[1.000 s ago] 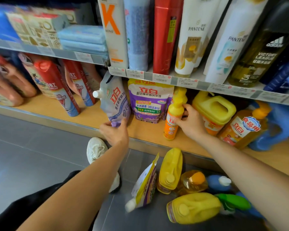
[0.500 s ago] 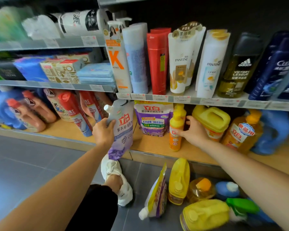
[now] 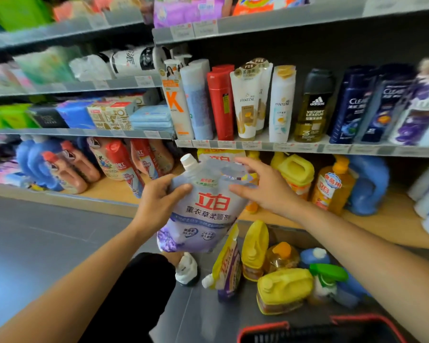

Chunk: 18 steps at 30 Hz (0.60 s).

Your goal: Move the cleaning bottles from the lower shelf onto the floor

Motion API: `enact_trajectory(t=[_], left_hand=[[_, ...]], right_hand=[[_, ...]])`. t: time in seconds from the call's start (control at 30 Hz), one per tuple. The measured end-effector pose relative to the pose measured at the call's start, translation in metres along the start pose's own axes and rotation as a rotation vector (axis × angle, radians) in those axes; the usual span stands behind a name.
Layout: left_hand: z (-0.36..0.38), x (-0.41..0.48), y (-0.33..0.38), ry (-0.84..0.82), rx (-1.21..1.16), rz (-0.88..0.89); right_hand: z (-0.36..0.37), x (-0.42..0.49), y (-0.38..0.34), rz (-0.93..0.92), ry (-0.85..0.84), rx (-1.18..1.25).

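I am partway through the move. My left hand (image 3: 156,206) has the pouch (image 3: 206,214) by its upper left edge, thumb across the front and fingers curled round behind. The pouch hangs in the air, cap up and tilted left, clear of the lower shelf (image 3: 382,226) and over the floor (image 3: 60,243).

My right hand (image 3: 265,191) is open, fingers spread and fairly straight, at the pouch's upper right corner. The thumb looks to be touching the film, but it holds nothing.

Straight below the pouch and a little to its right, part of the job is done. A second pouch (image 3: 229,266) stands on the floor with yellow bottles (image 3: 254,248) and a few others packed beside it. Right of the pouch, the shelf holds a yellow jug (image 3: 295,172), an orange bottle (image 3: 332,186) and a blue jug (image 3: 368,184). Behind the pouch there is more, mostly hidden.

As I judge it, the next move is to lower the pouch onto the floor. The bare patch is below the pouch and to the left, near my shoe (image 3: 187,268). The pouch is soft and full, so it will sag, and I should steady it with the right hand and set it down on its base. After that, the right hand is closest to the yellow jug.
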State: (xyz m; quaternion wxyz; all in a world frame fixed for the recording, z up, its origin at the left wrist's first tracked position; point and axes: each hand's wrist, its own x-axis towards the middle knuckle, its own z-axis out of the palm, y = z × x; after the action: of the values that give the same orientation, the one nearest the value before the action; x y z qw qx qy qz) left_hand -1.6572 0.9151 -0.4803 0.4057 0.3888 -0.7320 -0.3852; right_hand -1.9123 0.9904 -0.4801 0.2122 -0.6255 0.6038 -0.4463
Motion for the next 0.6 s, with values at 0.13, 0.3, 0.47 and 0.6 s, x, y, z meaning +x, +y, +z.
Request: enact_trajectory(t=[0.13,0.3,0.47,0.6], left_hand=[[0.034,-0.023,0.031,-0.091,-0.103,0.013],[0.084,-0.049,0.048,-0.161,-0.22,0.009],[0.128,-0.066,0.057,-0.296,-0.303,0.003],[0.147,-0.068,0.074,-0.366,-0.367,0.053]], right_hand=[[-0.029,-0.027,-0.033,0.009,-0.032,-0.049],[-0.065,-0.08,-0.044,-0.024,0.046,-0.15],[-0.089,-0.116,-0.025,-0.013,0.096,0.001],[-0.101,-0.139,0.002,0.091,0.104,0.061]])
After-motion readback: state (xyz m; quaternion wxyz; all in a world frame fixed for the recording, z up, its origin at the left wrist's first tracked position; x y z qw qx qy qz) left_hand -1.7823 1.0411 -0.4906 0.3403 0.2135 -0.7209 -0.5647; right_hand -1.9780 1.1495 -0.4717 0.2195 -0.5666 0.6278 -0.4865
